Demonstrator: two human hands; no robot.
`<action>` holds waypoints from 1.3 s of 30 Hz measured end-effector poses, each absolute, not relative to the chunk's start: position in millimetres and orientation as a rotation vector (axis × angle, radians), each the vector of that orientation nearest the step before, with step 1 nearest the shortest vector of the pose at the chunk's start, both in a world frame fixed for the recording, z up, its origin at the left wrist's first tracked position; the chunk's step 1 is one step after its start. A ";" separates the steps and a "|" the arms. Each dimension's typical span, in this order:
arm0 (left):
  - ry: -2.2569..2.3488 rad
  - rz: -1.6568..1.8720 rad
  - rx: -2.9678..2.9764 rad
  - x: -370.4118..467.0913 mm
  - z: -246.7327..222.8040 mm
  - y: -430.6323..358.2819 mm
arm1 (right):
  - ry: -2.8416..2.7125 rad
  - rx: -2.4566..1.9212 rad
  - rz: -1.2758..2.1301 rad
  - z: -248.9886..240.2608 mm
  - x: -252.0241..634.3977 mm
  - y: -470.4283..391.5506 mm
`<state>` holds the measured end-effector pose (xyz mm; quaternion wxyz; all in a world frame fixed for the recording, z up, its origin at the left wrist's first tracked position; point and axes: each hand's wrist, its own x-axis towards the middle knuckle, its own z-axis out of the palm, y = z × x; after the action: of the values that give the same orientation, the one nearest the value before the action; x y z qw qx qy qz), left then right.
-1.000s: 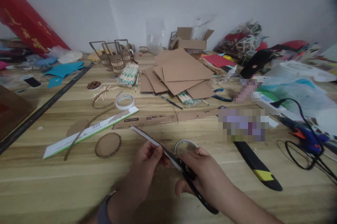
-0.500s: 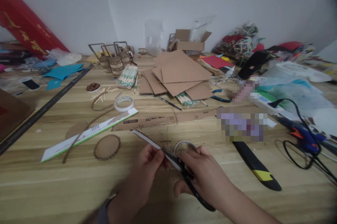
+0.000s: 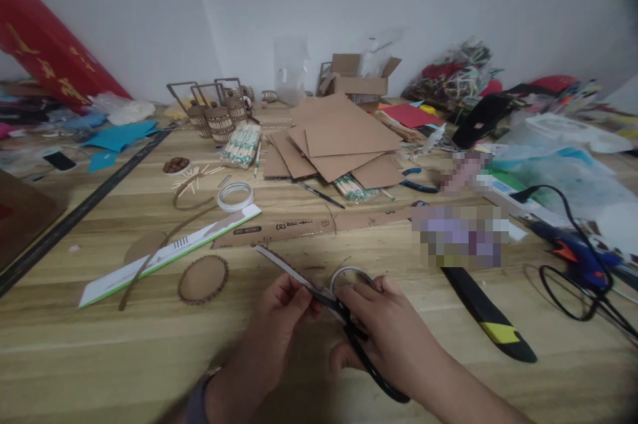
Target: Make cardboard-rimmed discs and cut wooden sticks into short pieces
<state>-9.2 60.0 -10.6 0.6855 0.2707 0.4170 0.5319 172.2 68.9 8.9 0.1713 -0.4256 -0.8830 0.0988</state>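
My left hand [image 3: 269, 331] pinches a narrow strip [image 3: 280, 263], white on its upper face with a brown edge. The strip's free end points away to the left. My right hand [image 3: 391, 327] grips black-handled scissors [image 3: 373, 369], their blades lying along the strip close to my left fingertips. Just behind my right fingers, a tape roll [image 3: 351, 270] lies partly covered by them. To the left of my hands rests a round cardboard disc [image 3: 202, 280] with a ridged rim.
A white-and-green flat strip [image 3: 169, 256] and another tape roll [image 3: 235, 197] lie left. Brown cardboard sheets [image 3: 349, 125] are stacked behind, beside bundled sticks [image 3: 242, 145] and small baskets [image 3: 219, 123]. A black-and-yellow handle [image 3: 491, 318] and a blue glue gun [image 3: 581, 264] lie right.
The scissors have shifted very slightly against the strip, and less white shows beside the blades. Both hands keep nearly the same place and grip.
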 end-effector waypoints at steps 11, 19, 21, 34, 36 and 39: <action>0.959 1.167 0.614 -9.1 -6.4 57.9 | -2.449 -1.096 0.222 0.0 170.5 68.5; 0.992 1.207 0.663 -10.7 -0.9 61.0 | -2.438 -1.116 0.294 1.4 171.8 68.9; 1.055 1.278 0.677 -13.8 0.4 62.6 | -2.448 -1.138 0.314 2.7 171.9 69.1; 1.127 1.299 0.678 -14.4 -2.7 62.4 | -2.530 -1.193 0.275 5.5 173.5 70.1; 1.117 1.294 0.688 -14.2 -3.5 62.0 | -2.536 -1.190 0.282 5.4 174.0 69.7; 1.099 1.289 0.674 -13.9 -2.9 61.5 | -2.522 -1.166 0.309 4.2 174.7 69.3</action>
<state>-13.9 61.5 -2.9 0.6125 0.2921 0.4765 0.5590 174.7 69.3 4.2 0.1723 -0.4109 -0.8886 0.1088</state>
